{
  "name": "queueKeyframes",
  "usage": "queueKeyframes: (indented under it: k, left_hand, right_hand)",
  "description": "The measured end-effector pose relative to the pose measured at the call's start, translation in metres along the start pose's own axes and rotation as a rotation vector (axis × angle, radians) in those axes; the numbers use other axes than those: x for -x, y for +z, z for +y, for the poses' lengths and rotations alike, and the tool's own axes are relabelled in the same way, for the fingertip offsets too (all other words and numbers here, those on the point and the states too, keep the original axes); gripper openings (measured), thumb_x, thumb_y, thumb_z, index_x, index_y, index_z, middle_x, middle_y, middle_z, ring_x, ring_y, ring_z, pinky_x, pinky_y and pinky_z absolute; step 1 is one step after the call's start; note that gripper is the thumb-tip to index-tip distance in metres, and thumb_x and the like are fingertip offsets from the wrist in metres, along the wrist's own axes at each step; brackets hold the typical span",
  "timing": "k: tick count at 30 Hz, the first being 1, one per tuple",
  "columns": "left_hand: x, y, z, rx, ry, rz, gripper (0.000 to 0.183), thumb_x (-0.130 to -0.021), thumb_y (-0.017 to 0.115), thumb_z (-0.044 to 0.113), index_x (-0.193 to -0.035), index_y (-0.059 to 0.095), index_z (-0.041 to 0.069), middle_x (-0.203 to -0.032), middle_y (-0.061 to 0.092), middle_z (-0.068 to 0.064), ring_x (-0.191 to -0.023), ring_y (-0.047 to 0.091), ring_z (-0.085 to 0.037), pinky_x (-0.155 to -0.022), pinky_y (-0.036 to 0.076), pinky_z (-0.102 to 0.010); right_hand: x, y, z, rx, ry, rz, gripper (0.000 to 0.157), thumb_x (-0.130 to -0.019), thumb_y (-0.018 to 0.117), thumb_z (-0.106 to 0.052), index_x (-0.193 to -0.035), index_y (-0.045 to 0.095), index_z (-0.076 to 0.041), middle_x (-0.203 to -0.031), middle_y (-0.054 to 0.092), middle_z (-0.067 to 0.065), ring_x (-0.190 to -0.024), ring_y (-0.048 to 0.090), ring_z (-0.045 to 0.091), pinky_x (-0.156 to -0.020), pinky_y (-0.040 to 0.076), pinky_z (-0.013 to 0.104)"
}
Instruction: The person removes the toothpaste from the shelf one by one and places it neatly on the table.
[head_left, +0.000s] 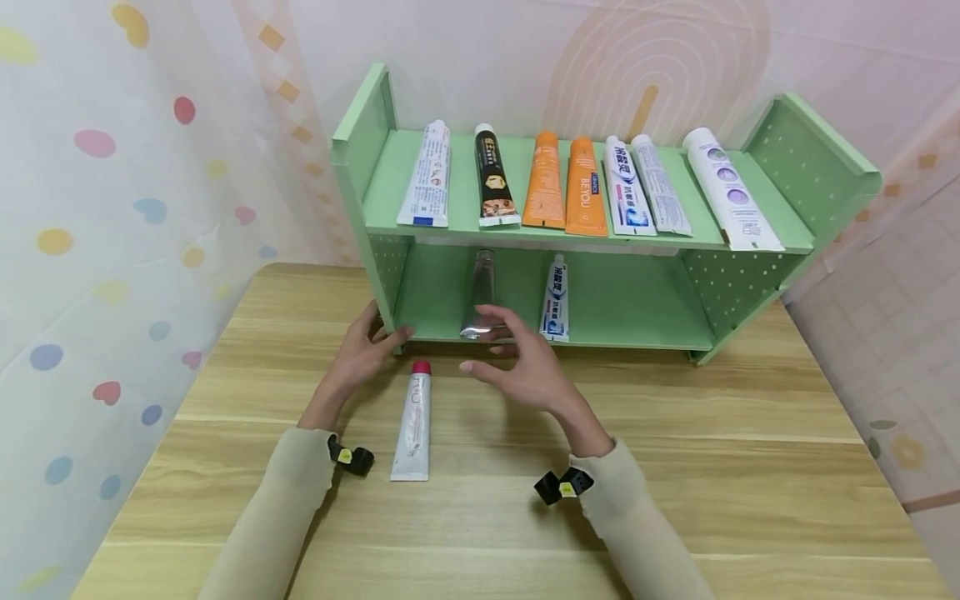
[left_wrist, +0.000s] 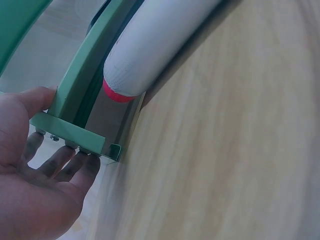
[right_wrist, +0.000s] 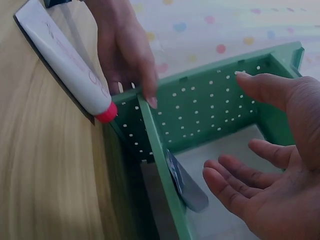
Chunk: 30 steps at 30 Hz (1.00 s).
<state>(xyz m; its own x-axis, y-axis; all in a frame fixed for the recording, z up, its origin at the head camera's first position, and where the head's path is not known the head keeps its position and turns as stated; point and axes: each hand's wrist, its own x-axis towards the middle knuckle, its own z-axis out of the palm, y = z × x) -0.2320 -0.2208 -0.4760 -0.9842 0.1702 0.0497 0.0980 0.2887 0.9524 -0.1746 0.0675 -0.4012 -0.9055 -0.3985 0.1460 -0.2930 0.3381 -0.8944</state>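
Observation:
My left hand [head_left: 360,354] grips the lower left corner of a green two-tier shelf [head_left: 630,323], its thumb on one side of the end panel and its fingers on the other in the left wrist view. Before the lower tier, my right hand [head_left: 528,362] has its thumb and fingers spread with nothing between them. A shiny silver tube [head_left: 483,283] lies on that tier just beyond the right fingertips. To its right is a white and blue toothpaste tube [head_left: 556,300]. A white tube with a red cap [head_left: 414,425] lies on the table between my forearms.
Along the upper tier lie several tubes, among them a black one [head_left: 491,171], an orange one [head_left: 547,179] and a large white one with purple circles [head_left: 727,187]. The shelf stands at the back of a wooden table [head_left: 480,533], before a patterned curtain [head_left: 480,50].

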Motion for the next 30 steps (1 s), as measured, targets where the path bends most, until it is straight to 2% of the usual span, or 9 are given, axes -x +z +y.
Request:
queueKeyframes:
  k: [4,16,22,30]
  left_hand:
    - [0.0,0.001,0.001,0.001,-0.006,-0.002,0.082,-0.1,0.067,0.023,-0.166,0.017,0.027,-0.166,0.031,-0.018,-0.153,0.032,-0.039,-0.125,0.031,-0.057]
    - [0.001,0.0,0.002,-0.007,-0.018,0.006,0.082,-0.101,0.066,0.025,-0.166,0.016,0.029,-0.167,0.03,-0.017,-0.154,0.031,-0.039,-0.126,0.03,-0.057]
    - [0.003,-0.001,0.002,-0.006,-0.015,0.01,0.082,-0.101,0.066,0.025,-0.166,0.016,0.028,-0.167,0.03,-0.019,-0.153,0.03,-0.041,-0.125,0.03,-0.058]
    - [0.003,0.0,0.003,-0.004,-0.028,0.01,0.081,-0.1,0.067,0.025,-0.165,0.018,0.028,-0.166,0.032,-0.018,-0.153,0.032,-0.039,-0.125,0.032,-0.056]
  right_hand:
    - [-0.002,-0.011,0.003,0.029,-0.005,0.018,0.083,-0.088,0.082,-0.027,-0.158,0.037,-0.016,-0.152,0.05,0.014,-0.132,0.056,0.033,-0.113,0.05,0.049]
    - [-0.004,-0.053,0.015,0.035,0.048,0.089,0.091,-0.088,0.082,-0.023,-0.161,0.029,-0.019,-0.154,0.046,0.019,-0.137,0.053,0.039,-0.114,0.048,0.055]
    - [-0.006,-0.071,0.019,0.028,0.116,0.128,0.099,-0.088,0.083,-0.024,-0.164,0.021,-0.019,-0.158,0.041,0.019,-0.137,0.05,0.04,-0.114,0.047,0.056]
    - [-0.011,-0.088,0.029,-0.036,0.202,0.163,0.098,-0.089,0.081,-0.023,-0.164,0.018,-0.017,-0.157,0.041,0.021,-0.138,0.049,0.043,-0.115,0.046,0.056]
